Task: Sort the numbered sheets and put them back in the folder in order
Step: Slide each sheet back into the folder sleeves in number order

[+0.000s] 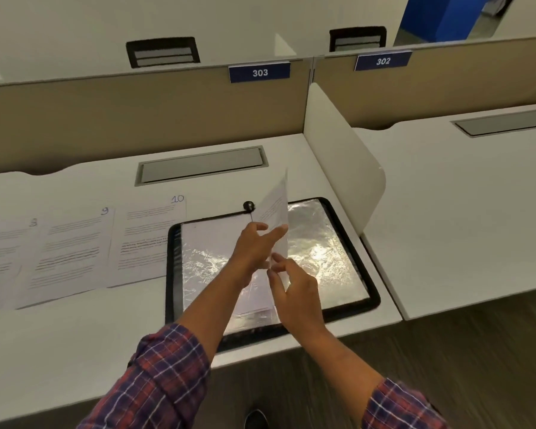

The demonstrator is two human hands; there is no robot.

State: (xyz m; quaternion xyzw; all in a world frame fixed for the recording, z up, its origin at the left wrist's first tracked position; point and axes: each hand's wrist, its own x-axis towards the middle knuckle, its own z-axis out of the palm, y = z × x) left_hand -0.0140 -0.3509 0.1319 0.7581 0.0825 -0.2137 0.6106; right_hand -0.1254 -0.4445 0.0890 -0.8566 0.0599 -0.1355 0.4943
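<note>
Cubicle counter (75,335), white and backed by a tan partition, is being used as a sorting surface. At left, three sheets are being displayed flat in a row, close side by side: one whose number is blurred (0,258), sheet 9 (72,252) and sheet 10 (146,239). Their numerals are at the far right corners and their long axes run away from the viewer. This layout is judged to be serving legibility while the order is being checked. Sheet 10's right edge is being overlapped by the open folder (319,243), which lies flat with glossy sleeves facing up. Over the folder's middle, a raised sheet (274,205) is being held nearly upright. Its long axis rises toward the partition, its printed face is turned left, and its lower end is at the sleeve, presumably for insertion. It is being pinched between thumb and fingers by the left hand (254,246). The right hand (294,289), just beside, is being applied at the sheet's lower edge. Whether sheet or sleeve lip is being gripped cannot be told. At right, the counter is being bounded by a white divider (338,156).
</note>
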